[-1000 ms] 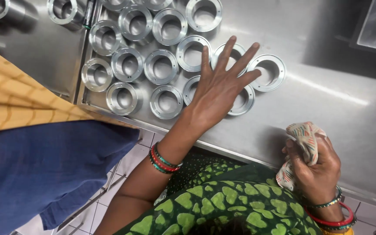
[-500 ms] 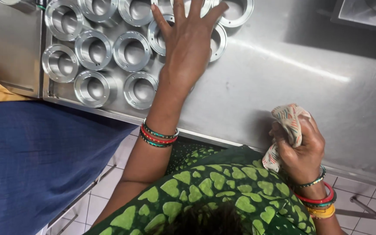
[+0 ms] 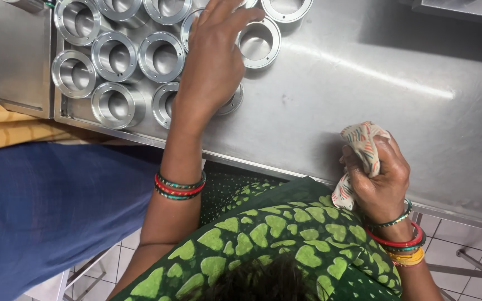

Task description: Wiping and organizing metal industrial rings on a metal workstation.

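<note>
Several shiny metal rings stand packed together on a steel table, at the upper left. My left hand lies over the right side of the group, fingers curled down onto a ring near the front edge; whether it grips the ring is hidden. One ring sits just right of my fingers. My right hand is closed around a crumpled patterned cloth at the table's front edge, apart from the rings.
A second steel surface adjoins the table on the left. Blue and yellow fabric of a person beside me fills the lower left. Tiled floor and a metal frame show at the lower right.
The view has shifted so the rings sit higher and further left. My left hand went from spread flat to curled over the rings. My right hand still clutches the cloth.
</note>
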